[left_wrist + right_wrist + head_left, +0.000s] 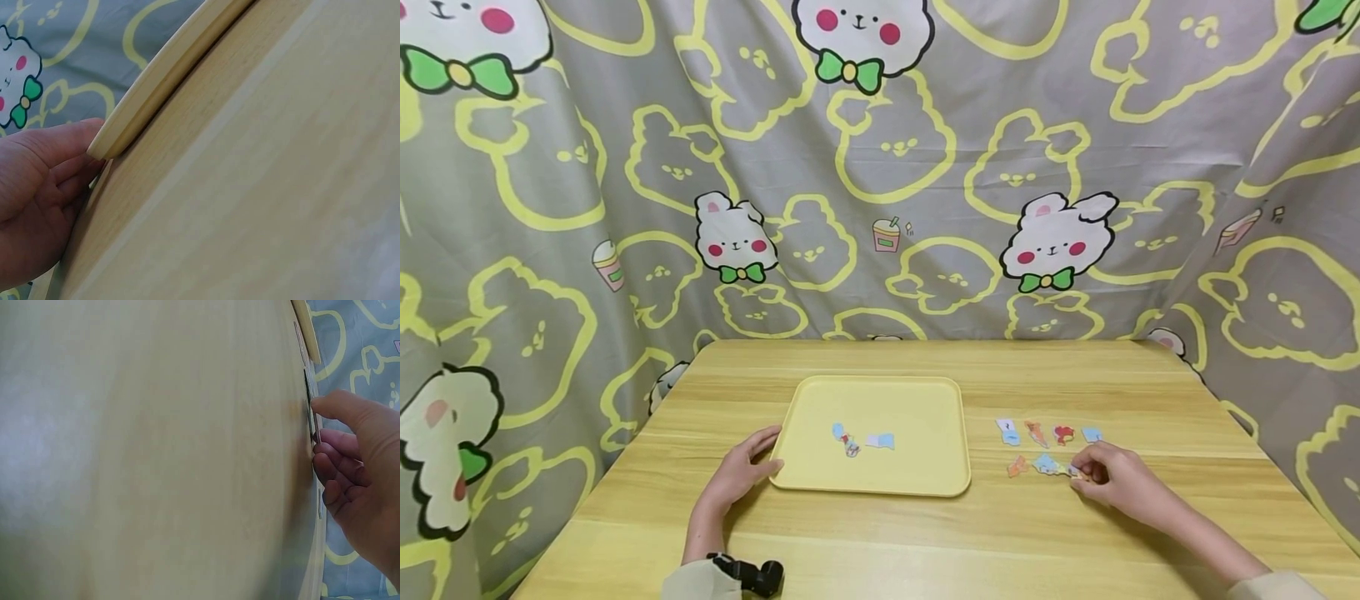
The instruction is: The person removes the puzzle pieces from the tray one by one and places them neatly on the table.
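My left hand (741,471) holds the left side of a yellow tray (925,400), its thumb at the near left corner. In the left wrist view the thumb lies against the tray rim (150,81), with the other fingers curled below. To the right of the tray, my right hand (1120,479) pinches a small flat puzzle piece (1074,472) between thumb and fingers. From the right wrist, that piece (317,425) shows only as a thin edge. A blue-and-yellow piece (1045,463) lies right beside the pinched one.
Several other printed pieces lie right of the tray: a white-and-blue one (1007,432), an orange one (1037,433), a red one (1063,434), a blue one (1092,435). On the tray are a lilac-and-blue piece (882,441) and an irregular colourful one (852,448). A patterned curtain (902,250) surrounds the wooden table (880,550).
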A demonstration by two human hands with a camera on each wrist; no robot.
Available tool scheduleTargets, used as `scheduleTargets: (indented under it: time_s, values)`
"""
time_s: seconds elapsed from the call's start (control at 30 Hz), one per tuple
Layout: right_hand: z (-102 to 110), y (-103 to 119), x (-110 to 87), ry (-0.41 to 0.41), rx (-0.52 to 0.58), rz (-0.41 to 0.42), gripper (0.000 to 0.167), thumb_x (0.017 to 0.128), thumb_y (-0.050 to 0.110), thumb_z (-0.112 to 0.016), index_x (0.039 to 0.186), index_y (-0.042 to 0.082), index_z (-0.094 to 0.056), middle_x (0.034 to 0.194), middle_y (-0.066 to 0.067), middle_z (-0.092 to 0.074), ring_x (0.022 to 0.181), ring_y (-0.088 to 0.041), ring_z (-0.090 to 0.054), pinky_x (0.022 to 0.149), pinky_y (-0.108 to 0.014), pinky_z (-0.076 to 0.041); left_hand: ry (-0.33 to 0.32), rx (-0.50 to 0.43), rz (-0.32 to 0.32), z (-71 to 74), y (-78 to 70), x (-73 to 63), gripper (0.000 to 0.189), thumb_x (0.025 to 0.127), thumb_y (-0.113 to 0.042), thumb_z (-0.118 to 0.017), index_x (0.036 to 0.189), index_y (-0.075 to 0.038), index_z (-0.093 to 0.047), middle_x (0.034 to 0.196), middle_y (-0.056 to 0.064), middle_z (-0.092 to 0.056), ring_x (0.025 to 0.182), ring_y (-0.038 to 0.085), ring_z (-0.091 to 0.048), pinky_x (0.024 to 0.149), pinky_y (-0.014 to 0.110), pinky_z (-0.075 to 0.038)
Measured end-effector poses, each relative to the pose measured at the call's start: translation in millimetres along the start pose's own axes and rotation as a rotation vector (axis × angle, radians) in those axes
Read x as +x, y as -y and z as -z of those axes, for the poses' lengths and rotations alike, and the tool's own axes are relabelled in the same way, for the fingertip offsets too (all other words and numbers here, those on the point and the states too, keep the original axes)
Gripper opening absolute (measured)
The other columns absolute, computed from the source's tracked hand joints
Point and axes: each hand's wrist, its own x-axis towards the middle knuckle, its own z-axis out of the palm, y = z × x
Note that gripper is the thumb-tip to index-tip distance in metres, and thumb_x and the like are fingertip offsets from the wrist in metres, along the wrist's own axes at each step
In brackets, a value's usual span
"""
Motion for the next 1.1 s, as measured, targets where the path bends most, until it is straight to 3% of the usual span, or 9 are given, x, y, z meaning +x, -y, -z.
scheduleTargets:
  time_s: [0.7,1.03,1.1]
  values:
    - [-1.3,2.5,3.1,-0.056,0.050,0.063,0.018,0.075,0.007,-0.081,0.088,0.013,-0.069,0.075,0.013,-0.055,0.066,0.005,-0.046,0.054,-0.017,-0.043,-0.003,0.014,0.006,-0.1,-1.3,-0.3,0.061,0.093,-0.010,-0.065,0.149,-0.008,-0.040,0.149,0.018,-0.048,0.147,0.039,-0.027,0.119,0.057,-0.023]
    - [-8.5,19.4,17.5,-0.015,0.135,0.032,0.018,0.080,0.014,-0.079,0.095,0.006,-0.071,0.077,0.012,-0.055,0.068,0.005,-0.046,0.057,-0.016,-0.044,-0.001,0.011,0.008,1.3,0.2,-0.5,0.061,0.093,-0.010,-0.064,0.149,-0.008,-0.040,0.149,0.017,-0.048,0.148,0.038,-0.027,0.120,0.057,-0.023]
    - [-11.5,22.8,20.8,-0.012,0.143,0.042,0.019,0.080,0.014,-0.079,0.095,0.007,-0.071,0.077,0.011,-0.055,0.069,0.004,-0.047,0.063,-0.011,-0.044,-0.002,0.009,0.008,0.9,0.5,-0.3,0.061,0.093,-0.010,-0.065,0.149,-0.008,-0.040,0.149,0.018,-0.048,0.148,0.038,-0.027,0.120,0.057,-0.022]
